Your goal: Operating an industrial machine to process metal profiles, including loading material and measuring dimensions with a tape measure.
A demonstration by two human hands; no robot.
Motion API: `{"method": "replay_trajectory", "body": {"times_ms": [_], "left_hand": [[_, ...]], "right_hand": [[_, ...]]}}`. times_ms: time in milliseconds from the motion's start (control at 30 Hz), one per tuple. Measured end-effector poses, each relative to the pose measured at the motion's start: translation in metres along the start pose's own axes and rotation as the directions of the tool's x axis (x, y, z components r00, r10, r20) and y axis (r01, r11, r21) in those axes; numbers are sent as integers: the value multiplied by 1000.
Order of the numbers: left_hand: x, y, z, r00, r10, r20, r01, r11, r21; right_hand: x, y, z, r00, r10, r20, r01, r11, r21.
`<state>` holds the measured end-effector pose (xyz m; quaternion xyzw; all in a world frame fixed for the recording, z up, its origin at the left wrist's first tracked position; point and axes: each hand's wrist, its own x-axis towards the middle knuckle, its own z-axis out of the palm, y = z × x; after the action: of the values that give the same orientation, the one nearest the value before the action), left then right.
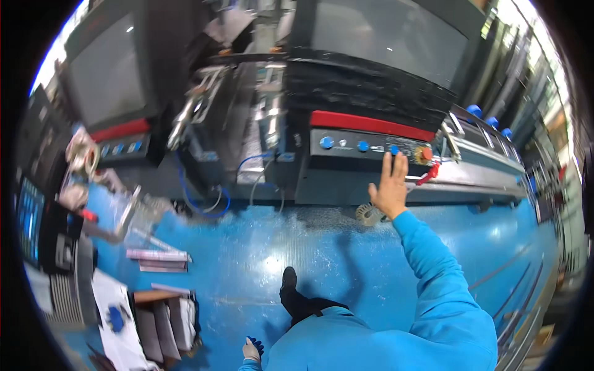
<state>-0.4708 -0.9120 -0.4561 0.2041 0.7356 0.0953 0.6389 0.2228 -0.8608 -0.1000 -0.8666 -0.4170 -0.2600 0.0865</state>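
Observation:
My bare right hand (pixel 390 188) reaches forward with its fingers stretched out, holding nothing. Its fingertips are at a blue round button (pixel 395 150) on the machine's control panel (pixel 344 146); whether they press it I cannot tell. Another blue button (pixel 363 146) and a blue knob (pixel 326 143) sit farther left on the panel. Just right of the fingers is a red emergency-stop button (pixel 424 154). Low at my left side hangs my left hand (pixel 252 350), in a white glove with dark blue fingers. Those fingers look slightly apart, and nothing shows in them.
A red strip (pixel 371 125) runs above the panel, beneath a large dark machine cover. A caster wheel (pixel 367 214) stands below it on the blue floor (pixel 247 247). At left are a box of grey sheets (pixel 154 331), stacked bars (pixel 159 260) and a screen (pixel 30 210). Blue hoses (pixel 226 201) hang between machines.

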Motion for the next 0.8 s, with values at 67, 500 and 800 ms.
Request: {"method": "replay_trajectory", "body": {"times_ms": [67, 500, 800], "left_hand": [[14, 65, -2, 1000, 16, -3, -16, 996, 90], [29, 375, 115, 925, 283, 255, -310, 948, 71], [-97, 454, 214, 520, 510, 686, -817, 531, 225]], "right_hand": [[1, -5, -1, 998, 64, 5, -64, 998, 6], [-3, -1, -3, 979, 201, 4, -200, 967, 160], [12, -58, -42, 988, 104, -116, -37, 879, 475]]}}
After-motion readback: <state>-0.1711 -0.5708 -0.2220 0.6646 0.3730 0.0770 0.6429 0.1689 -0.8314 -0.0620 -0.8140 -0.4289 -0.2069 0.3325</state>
